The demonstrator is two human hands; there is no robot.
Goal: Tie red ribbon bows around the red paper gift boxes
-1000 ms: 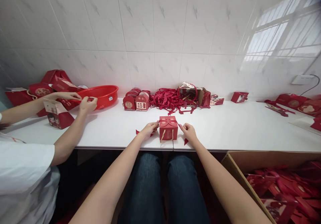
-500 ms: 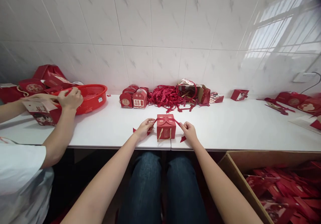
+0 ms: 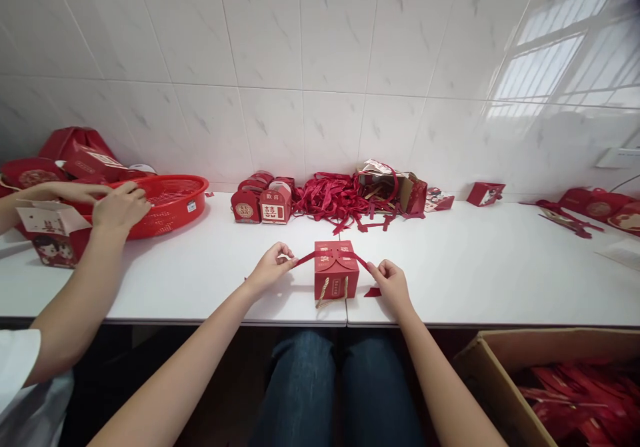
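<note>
A small red gift box with gold print and twisted rope handles stands on the white table in front of me. Across its top runs a dark red ribbon, drawn out to both sides. My left hand pinches the ribbon left of the box, its fingertips apart from the box. On the right, my right hand pinches the other side of the ribbon, and a loose tail lies on the table beside it. Both hands are closed on the ribbon.
Behind are small red boxes, a heap of ribbons and an open box of ribbons. At left, a co-worker's hand is over a red plastic basket. A cardboard carton stands at lower right.
My left hand has moved left, away from the box, drawing out more ribbon on that side. My right hand keeps its hold. The camera view has shifted slightly.
</note>
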